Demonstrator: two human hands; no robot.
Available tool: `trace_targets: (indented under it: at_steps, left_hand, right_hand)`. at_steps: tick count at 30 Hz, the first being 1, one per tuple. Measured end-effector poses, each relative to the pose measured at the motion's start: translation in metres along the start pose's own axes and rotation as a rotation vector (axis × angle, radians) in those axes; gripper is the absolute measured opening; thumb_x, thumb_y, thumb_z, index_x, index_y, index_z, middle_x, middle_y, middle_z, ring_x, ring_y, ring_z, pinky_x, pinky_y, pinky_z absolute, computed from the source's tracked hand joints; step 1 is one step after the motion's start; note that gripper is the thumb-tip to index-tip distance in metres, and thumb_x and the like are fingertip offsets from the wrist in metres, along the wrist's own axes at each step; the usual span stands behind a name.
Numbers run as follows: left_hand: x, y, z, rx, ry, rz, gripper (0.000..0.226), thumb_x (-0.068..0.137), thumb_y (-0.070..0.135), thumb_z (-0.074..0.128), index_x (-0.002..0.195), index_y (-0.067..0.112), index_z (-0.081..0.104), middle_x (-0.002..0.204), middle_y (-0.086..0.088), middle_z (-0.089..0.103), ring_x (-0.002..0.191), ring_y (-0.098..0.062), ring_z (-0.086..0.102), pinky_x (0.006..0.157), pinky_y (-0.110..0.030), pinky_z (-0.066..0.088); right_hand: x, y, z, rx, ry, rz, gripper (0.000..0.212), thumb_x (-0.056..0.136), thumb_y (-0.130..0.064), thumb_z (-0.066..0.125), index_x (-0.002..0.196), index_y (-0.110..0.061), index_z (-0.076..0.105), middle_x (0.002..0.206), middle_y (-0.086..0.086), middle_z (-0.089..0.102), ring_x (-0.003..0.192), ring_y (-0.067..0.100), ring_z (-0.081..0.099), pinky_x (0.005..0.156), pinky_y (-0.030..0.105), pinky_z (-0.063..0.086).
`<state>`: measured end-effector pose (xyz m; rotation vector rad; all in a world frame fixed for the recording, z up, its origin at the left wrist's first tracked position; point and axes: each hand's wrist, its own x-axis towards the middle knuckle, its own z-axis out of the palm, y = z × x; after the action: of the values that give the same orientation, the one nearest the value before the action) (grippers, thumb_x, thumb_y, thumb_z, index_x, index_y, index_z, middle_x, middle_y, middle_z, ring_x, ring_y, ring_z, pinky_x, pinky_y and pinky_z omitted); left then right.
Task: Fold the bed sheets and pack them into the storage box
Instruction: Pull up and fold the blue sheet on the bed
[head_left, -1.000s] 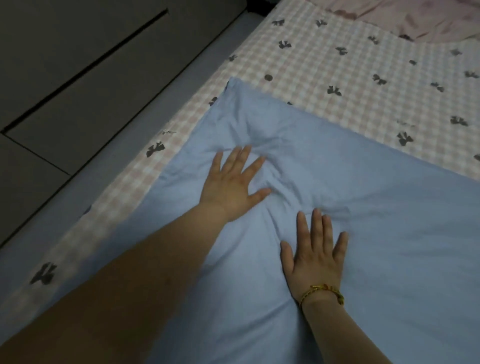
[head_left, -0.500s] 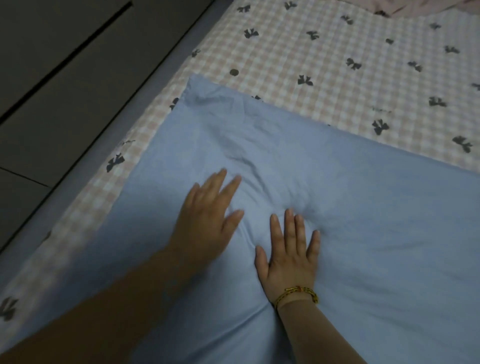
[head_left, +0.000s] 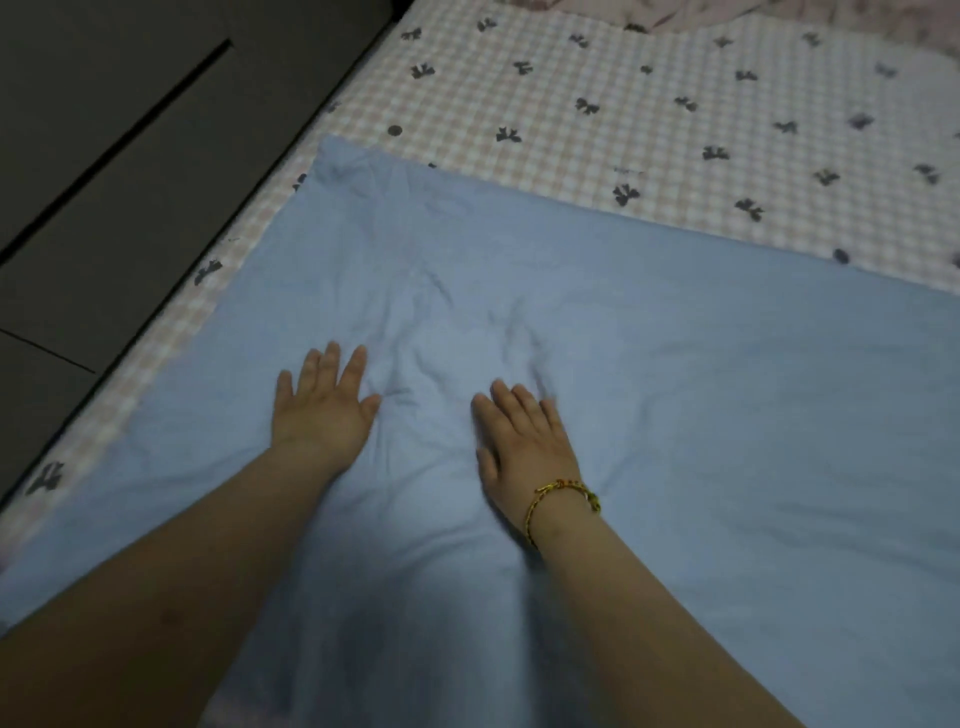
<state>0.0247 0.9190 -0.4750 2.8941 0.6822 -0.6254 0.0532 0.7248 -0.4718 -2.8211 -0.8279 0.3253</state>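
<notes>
Blue sheet (head_left: 701, 415) lies spread under both palms, wrinkled between and just beyond the fingertips. A pink checked bedcover (head_left: 649, 104) (little dark bows printed on it) shows past them and to the left. Left hand (head_left: 322, 410) and right hand (head_left: 524, 447) press flat on the sheet, fingers straight, set apart. A gold bracelet (head_left: 563, 491) circles the right wrist.

I'm looking down over a bed whose pink-and-white checked cover (head_left: 675, 104) is showing small dark bow prints. A grey edge strip (head_left: 228, 223) is running along the bed's left side. Beyond it, dark flat panels (head_left: 104, 171) are filling that corner, with a black gap and a thinner seam cutting slantwise across them. A rumpled pink cloth (head_left: 779, 10) is lying at the far end of the bed. Dim, cool light is falling over everything.
</notes>
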Motion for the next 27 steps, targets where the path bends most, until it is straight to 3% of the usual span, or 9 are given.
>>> trace_targets:
  at_steps: [2, 6, 12, 15, 20, 22, 23, 25, 27]
  left_hand:
    - [-0.028, 0.018, -0.004, -0.095, 0.047, -0.035, 0.055, 0.100, 0.034, 0.024, 0.149, 0.019, 0.003, 0.157, -0.006, -0.002, 0.145, -0.022, 0.002, 0.116, -0.036, 0.004]
    - [-0.094, 0.068, 0.007, -0.248, 0.140, 0.028, 0.054, 0.098, 0.029, 0.037, 0.147, 0.013, 0.021, 0.155, -0.012, 0.014, 0.142, -0.027, 0.019, 0.115, -0.033, 0.013]
    - [-0.198, 0.231, 0.041, -0.371, 0.114, 0.335, 0.059, 0.095, 0.036, 0.044, 0.146, 0.016, 0.022, 0.155, -0.008, 0.016, 0.143, -0.022, 0.017, 0.115, -0.029, 0.009]
    - [-0.253, 0.346, 0.059, -0.422, 0.067, 0.417, 0.076, 0.078, 0.051, 0.027, 0.146, 0.016, 0.024, 0.155, -0.008, 0.018, 0.143, -0.021, 0.018, 0.115, -0.029, 0.009]
    - [-0.326, 0.523, 0.098, -0.241, -0.073, 0.645, 0.116, 0.045, 0.074, -0.010, 0.148, 0.022, -0.002, 0.157, -0.002, -0.006, 0.145, -0.015, -0.004, 0.110, -0.027, -0.011]
    - [-0.340, 0.582, 0.111, -0.134, -0.101, 0.693, 0.139, 0.024, 0.087, -0.026, 0.147, 0.024, -0.009, 0.156, 0.000, -0.013, 0.145, -0.014, -0.009, 0.102, -0.024, -0.023]
    - [-0.344, 0.606, 0.118, -0.078, -0.089, 0.718, 0.142, 0.021, 0.084, -0.036, 0.147, 0.024, -0.011, 0.154, 0.002, -0.017, 0.144, -0.015, -0.011, 0.097, -0.024, -0.029]
    - [-0.347, 0.643, 0.135, -0.014, -0.045, 0.731, 0.133, 0.033, 0.082, -0.039, 0.148, 0.023, -0.005, 0.151, 0.002, -0.015, 0.145, -0.019, -0.002, 0.091, -0.027, -0.039]
    - [-0.349, 0.656, 0.145, 0.122, -0.086, 0.764, 0.103, 0.073, 0.076, -0.019, 0.143, 0.021, 0.031, 0.147, -0.008, 0.034, 0.135, -0.027, 0.033, 0.104, -0.032, -0.030]
  right_hand:
    - [-0.045, 0.019, -0.005, 0.007, 0.104, 0.082, 0.052, 0.071, -0.027, 0.033, 0.109, -0.018, 0.068, 0.117, 0.004, 0.066, 0.107, 0.022, 0.064, 0.101, 0.035, 0.039]
    - [-0.124, 0.071, -0.021, -0.027, 0.037, 0.195, 0.049, 0.068, -0.026, 0.034, 0.098, -0.021, 0.072, 0.106, 0.000, 0.070, 0.097, 0.021, 0.068, 0.096, 0.036, 0.027]
    - [-0.249, 0.203, -0.047, -0.107, -0.036, 0.362, 0.049, 0.068, -0.029, 0.032, 0.092, -0.023, 0.075, 0.101, -0.003, 0.072, 0.091, 0.019, 0.070, 0.096, 0.036, 0.026]
    - [-0.324, 0.297, -0.064, -0.135, -0.041, 0.447, 0.049, 0.069, -0.030, 0.033, 0.093, -0.023, 0.074, 0.102, -0.002, 0.072, 0.091, 0.020, 0.070, 0.104, 0.033, 0.012]
    - [-0.449, 0.446, -0.082, -0.156, -0.069, 0.678, 0.054, 0.069, -0.033, 0.031, 0.100, -0.021, 0.073, 0.111, 0.002, 0.069, 0.096, 0.022, 0.068, 0.111, 0.030, -0.001]
    - [-0.484, 0.495, -0.091, -0.099, -0.098, 0.772, 0.076, 0.071, -0.042, 0.013, 0.129, -0.016, 0.054, 0.140, 0.010, 0.045, 0.125, 0.029, 0.049, 0.106, 0.027, -0.024]
    - [-0.500, 0.520, -0.089, -0.106, -0.080, 0.771, 0.091, 0.066, -0.051, -0.003, 0.145, -0.016, 0.025, 0.153, 0.007, 0.012, 0.141, 0.028, 0.023, 0.094, 0.026, -0.038]
    - [-0.528, 0.558, -0.079, -0.112, -0.182, 0.702, 0.109, 0.042, -0.073, -0.031, 0.135, -0.017, -0.027, 0.138, -0.009, -0.033, 0.138, 0.015, -0.023, 0.071, 0.027, -0.048]
    - [-0.535, 0.575, -0.070, -0.044, -0.260, 0.692, 0.119, 0.022, -0.075, -0.048, 0.125, -0.017, -0.034, 0.133, -0.009, -0.040, 0.128, 0.009, -0.038, 0.069, 0.029, -0.049]
